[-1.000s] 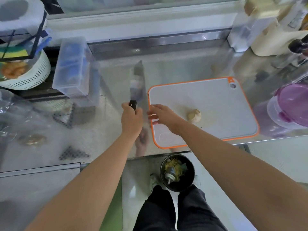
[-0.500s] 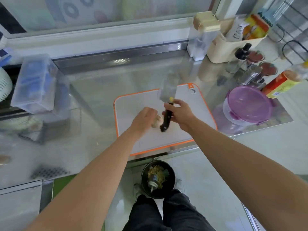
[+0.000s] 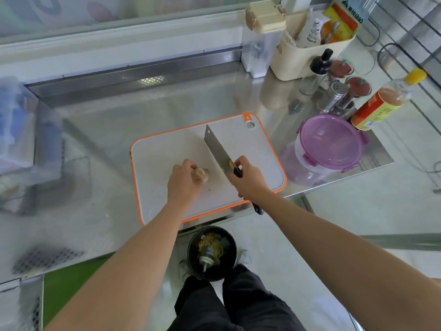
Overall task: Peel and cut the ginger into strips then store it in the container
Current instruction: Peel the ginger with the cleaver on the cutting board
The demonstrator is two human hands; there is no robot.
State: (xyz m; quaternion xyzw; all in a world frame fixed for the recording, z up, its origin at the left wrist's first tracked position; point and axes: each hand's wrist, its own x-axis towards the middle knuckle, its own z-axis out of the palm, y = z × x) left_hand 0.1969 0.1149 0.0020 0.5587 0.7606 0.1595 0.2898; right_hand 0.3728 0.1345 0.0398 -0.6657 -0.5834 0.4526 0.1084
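While left grip [image 3: 185,185] pinches ginger [image 3: 202,173] and right grip [image 3: 250,181] clasps cleaver [image 3: 216,149], lidded container [image 3: 331,142] flanks the board [image 3: 160,151].

A cream plastic caddy [image 3: 307,60] stands beside a clear beige-lidded jug [image 3: 260,41]. A yellow-capped sauce bottle [image 3: 381,101] stands near a steel shaker [image 3: 334,96]. A black round bin [image 3: 212,253] sits on the floor.

The left hand [image 3: 183,182] covered the left part of the ginger [image 3: 202,174]; its peel state could not be determined. The right hand [image 3: 249,180] hid most of the cleaver [image 3: 218,151] handle, exposing only the butt. The clear plastic box [image 3: 16,130] at far left was blurred and cut off by the frame edge. The sauce bottle [image 3: 381,103] label was illegible.
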